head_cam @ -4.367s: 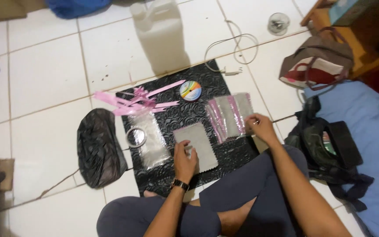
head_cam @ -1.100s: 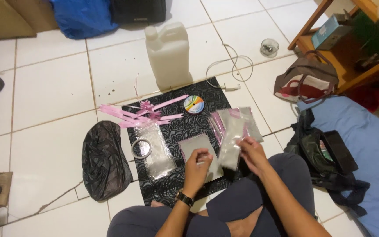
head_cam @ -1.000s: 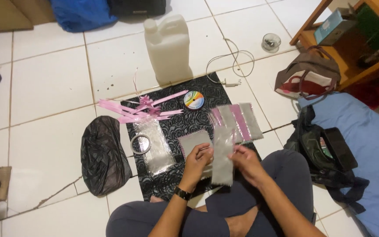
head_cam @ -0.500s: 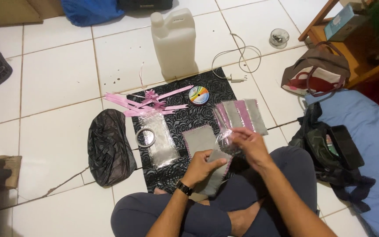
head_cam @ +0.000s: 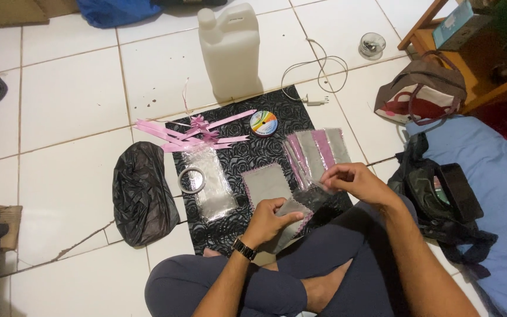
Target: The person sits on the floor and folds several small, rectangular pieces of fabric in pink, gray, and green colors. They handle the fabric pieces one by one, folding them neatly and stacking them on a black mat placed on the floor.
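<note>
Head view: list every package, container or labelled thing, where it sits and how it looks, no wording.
White plastic jug: on the tiles beyond the black mat, rectangular, capped.
Black plastic bag: left of the mat, crumpled.
Clear sleeves: right part of the mat, silvery with pink strips.
Grey pouch: pinched by the left hand, pink scalloped edge.
Teal box: on the wooden shelf, upper right.

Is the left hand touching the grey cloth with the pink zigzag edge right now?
Touching. The head view shows the left hand lying on the grey cloth, fingers curled over its edge, with no gap between them.
</note>
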